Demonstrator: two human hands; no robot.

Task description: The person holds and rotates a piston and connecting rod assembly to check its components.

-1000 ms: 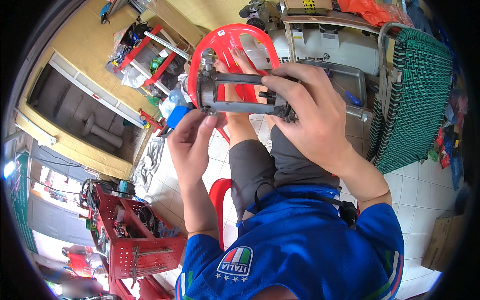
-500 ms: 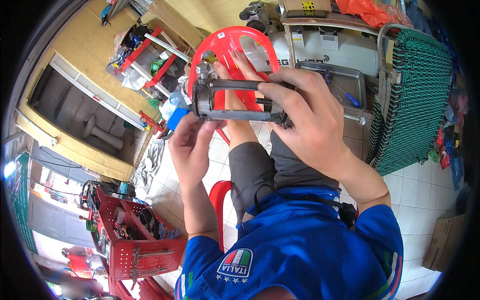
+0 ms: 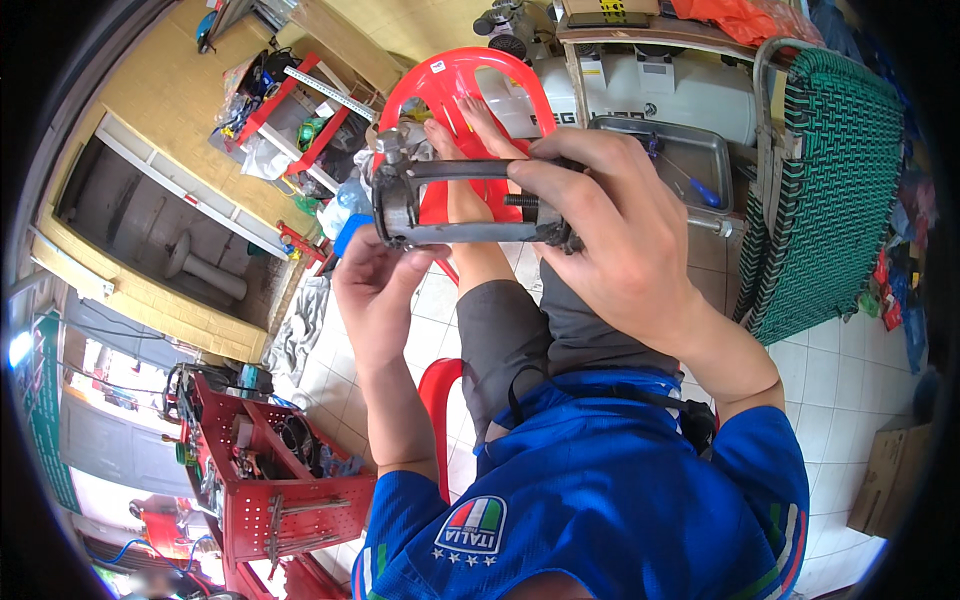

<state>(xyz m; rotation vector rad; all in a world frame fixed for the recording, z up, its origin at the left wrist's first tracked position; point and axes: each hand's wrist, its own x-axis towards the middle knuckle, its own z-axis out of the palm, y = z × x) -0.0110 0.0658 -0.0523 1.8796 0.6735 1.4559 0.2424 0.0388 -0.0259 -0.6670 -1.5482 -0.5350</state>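
A dark, greasy metal frame [image 3: 470,232] with two long bars is held up in front of me, above my knees. A threaded bolt [image 3: 521,201] enters the frame from its right end, and a bolt head sticks out beyond my right hand. My right hand [image 3: 625,230] is wrapped round that right end, fingers over the top. At the frame's left end my left hand [image 3: 375,285] pinches near the lower edge, thumb up against it. Behind my left fingers shows a blue piece [image 3: 351,234], mostly hidden; what it is I cannot tell.
A red plastic chair [image 3: 440,70] stands ahead, with bare feet on it. To the right are a metal tray [image 3: 690,150] with a blue-handled screwdriver [image 3: 705,193] and a green woven folding chair [image 3: 840,200]. A red tool cart [image 3: 290,510] stands at the lower left, a cardboard box [image 3: 890,480] at the lower right.
The left end of the frame has shifted slightly left and turned a little, together with my left hand. Both hands keep their hold.
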